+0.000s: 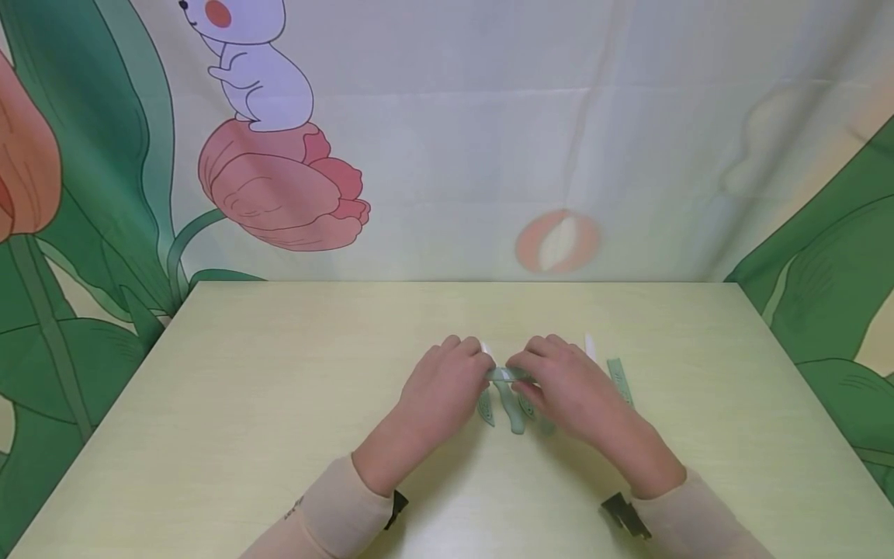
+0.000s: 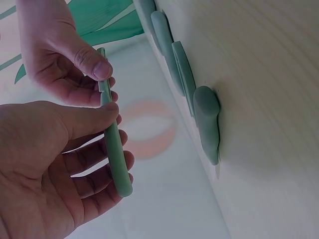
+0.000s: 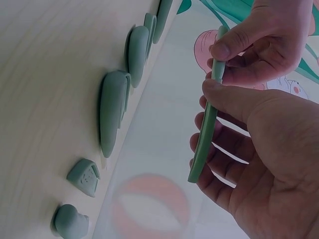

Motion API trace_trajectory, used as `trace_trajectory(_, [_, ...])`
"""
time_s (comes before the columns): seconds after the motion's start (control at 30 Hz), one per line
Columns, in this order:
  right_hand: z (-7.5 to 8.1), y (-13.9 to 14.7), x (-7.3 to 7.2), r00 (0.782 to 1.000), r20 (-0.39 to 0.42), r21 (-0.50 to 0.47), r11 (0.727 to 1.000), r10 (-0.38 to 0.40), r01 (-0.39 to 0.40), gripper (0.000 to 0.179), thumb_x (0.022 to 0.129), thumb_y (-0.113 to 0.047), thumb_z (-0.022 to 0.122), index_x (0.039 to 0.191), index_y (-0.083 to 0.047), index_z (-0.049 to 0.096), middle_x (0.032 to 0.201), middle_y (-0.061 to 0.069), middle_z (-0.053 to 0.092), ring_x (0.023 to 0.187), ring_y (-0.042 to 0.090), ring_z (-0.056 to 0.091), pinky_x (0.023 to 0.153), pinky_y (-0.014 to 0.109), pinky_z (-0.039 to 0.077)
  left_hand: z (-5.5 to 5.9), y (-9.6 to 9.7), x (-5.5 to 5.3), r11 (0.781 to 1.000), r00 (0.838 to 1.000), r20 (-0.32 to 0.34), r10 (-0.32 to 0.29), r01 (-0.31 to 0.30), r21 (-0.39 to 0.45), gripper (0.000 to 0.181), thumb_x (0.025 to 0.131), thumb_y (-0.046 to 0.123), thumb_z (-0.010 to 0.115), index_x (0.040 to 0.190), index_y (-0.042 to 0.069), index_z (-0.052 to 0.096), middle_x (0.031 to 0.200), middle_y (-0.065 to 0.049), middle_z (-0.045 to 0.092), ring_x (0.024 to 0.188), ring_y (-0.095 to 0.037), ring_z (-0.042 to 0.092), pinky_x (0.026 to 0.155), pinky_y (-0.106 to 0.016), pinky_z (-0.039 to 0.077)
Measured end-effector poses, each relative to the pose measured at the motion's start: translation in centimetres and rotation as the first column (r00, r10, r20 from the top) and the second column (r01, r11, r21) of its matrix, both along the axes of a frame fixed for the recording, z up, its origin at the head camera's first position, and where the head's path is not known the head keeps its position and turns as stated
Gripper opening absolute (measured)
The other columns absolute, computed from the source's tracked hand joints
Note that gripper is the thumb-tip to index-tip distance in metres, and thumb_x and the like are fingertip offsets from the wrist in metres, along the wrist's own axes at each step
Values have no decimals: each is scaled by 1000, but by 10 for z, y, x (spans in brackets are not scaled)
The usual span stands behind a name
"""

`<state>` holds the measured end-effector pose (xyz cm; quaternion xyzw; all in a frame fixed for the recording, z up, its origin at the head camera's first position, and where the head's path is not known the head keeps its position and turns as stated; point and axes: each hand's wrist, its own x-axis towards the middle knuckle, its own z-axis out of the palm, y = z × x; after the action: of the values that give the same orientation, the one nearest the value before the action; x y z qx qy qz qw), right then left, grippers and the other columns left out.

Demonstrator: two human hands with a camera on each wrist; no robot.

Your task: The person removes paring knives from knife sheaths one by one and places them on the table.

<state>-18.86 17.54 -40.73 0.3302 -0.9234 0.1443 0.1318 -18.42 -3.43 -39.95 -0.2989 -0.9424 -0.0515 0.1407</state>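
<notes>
Both hands hold a slim green-handled knife (image 2: pixel 115 154) level above the table. My left hand (image 1: pixel 445 388) grips its rounded handle, with the thumb along it and the fingers curled behind. My right hand (image 1: pixel 576 388) pinches the flat green sheath (image 3: pixel 203 144) at the other end. The two hands nearly meet at the joint, where a small pale strip shows. Beneath them on the table lie several green pieces, among them a curved handle (image 1: pixel 513 411) between the hands. The blade is mostly hidden.
A flat green strip (image 1: pixel 618 380) lies right of my right hand, near a white blade tip (image 1: pixel 590 345). In the right wrist view, a small green piece with holes (image 3: pixel 84 177) lies near a rounded one (image 3: pixel 71 221). A printed curtain (image 1: pixel 447 155) hangs behind the table.
</notes>
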Motion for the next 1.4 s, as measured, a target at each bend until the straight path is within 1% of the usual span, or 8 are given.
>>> trace_trajectory(0.27, [0,0,0,1000,6,-2,1000,0,0,24,87,-12,90,108,-10,79,95,-1,67,81,18,55,71,30,50,0,0,0,1000,1000,26,8,-9,15,13,91,16,86,102,15,79,89,2,63,76,-19,53,64,-26,44])
trace_trajectory(0.67, [1,1,0,1000,8,-3,1000,12,-12,24,87,-12,89,108,-9,79,96,0,67,83,19,56,72,32,50,1,-2,-1,999,998,57,2,-5,46,14,90,14,87,102,14,79,90,1,65,76,-20,53,64,-27,45])
trace_trajectory(1.0, [2,1,-2,1000,1,-7,1000,17,-17,25,86,-11,90,108,-9,79,96,1,67,84,21,58,72,33,52,3,-2,-1,998,998,69,8,-12,57,14,90,13,86,102,14,79,91,1,65,76,-19,53,64,-26,44])
trace_trajectory(1.2, [1,2,-2,1000,-2,-10,1000,18,-18,25,86,-11,90,108,-9,79,96,1,67,85,21,59,73,34,53,2,-3,-1,998,998,60,4,-8,60,14,90,13,87,102,15,79,90,1,65,76,-19,53,64,-26,44])
trace_trajectory(1.4, [1,1,-2,1000,12,-8,1000,14,-14,25,86,-11,90,108,-10,79,97,0,67,85,21,58,73,33,53,3,-3,-1,998,998,68,4,-7,56,14,90,14,86,102,14,79,91,1,65,77,-20,54,65,-28,45])
